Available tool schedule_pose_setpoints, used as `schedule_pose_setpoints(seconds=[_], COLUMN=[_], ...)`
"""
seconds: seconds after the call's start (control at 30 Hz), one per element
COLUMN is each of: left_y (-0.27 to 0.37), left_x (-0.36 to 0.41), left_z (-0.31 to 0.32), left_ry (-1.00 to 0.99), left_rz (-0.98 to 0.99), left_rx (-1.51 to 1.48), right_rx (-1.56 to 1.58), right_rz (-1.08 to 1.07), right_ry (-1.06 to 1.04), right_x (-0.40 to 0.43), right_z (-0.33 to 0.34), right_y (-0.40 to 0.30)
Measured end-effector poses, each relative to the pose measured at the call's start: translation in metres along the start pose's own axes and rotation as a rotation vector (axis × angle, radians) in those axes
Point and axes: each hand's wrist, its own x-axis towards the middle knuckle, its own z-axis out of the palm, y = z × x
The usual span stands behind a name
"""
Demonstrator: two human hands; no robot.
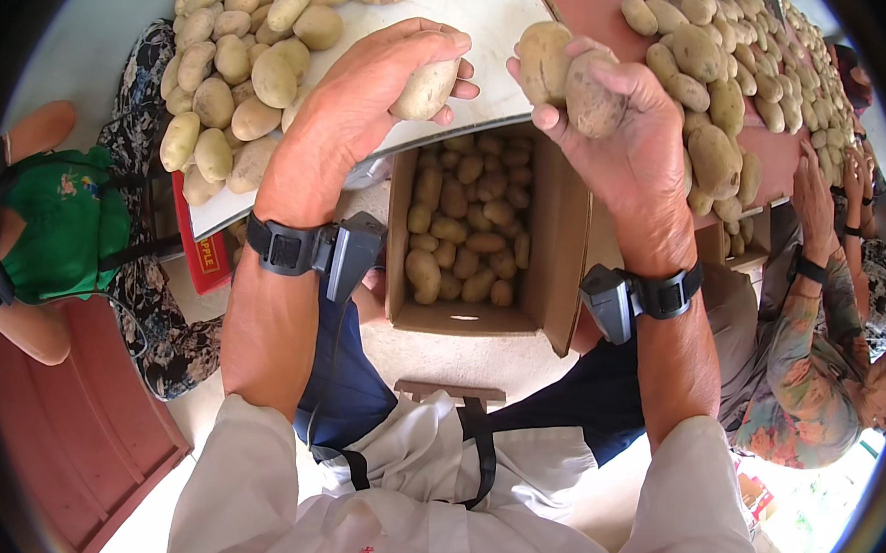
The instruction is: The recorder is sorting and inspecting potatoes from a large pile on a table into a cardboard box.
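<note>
One pale potato (425,89) is wrapped in the fingers of my left hand (363,84), above the front edge of the white tabletop (492,54). My right hand (631,136) holds two potatoes side by side: a yellowish one with a dark crack (543,62) at the fingertips and a browner one (594,95) under the thumb. Below and between both hands, a cardboard box (563,283) stands open with many potatoes (466,240) inside. Beside my left wrist lies a large heap of potatoes (232,63) on the white tabletop.
More potatoes (709,65) cover the red tabletop (589,6) at the right. Co-workers sit on both sides; one in green (70,219) is at left, and another's hand (814,198) rests by the right heap. A red carton (207,260) is under the table's left corner.
</note>
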Motion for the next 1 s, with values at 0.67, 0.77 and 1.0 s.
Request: schedule_pose_setpoints(seconds=[0.67,0.77,1.0], left_y=[0.0,-0.001,-0.007], left_x=[-0.012,-0.012,-0.006], left_z=[0.012,0.011,0.019], left_ry=[-0.231,-0.107,-0.181], left_rz=[-0.169,-0.082,-0.093], left_rx=[0.597,0.418,-0.044], right_rx=[-0.106,-0.107,-0.346], right_rz=[-0.11,-0.029,0.078], right_ry=[-0.436,-0.045,-0.157], right_x=[0.003,-0.01,-0.008], right_z=[0.002,0.006,0.004], right_y=[-0.011,-0.008,0.011])
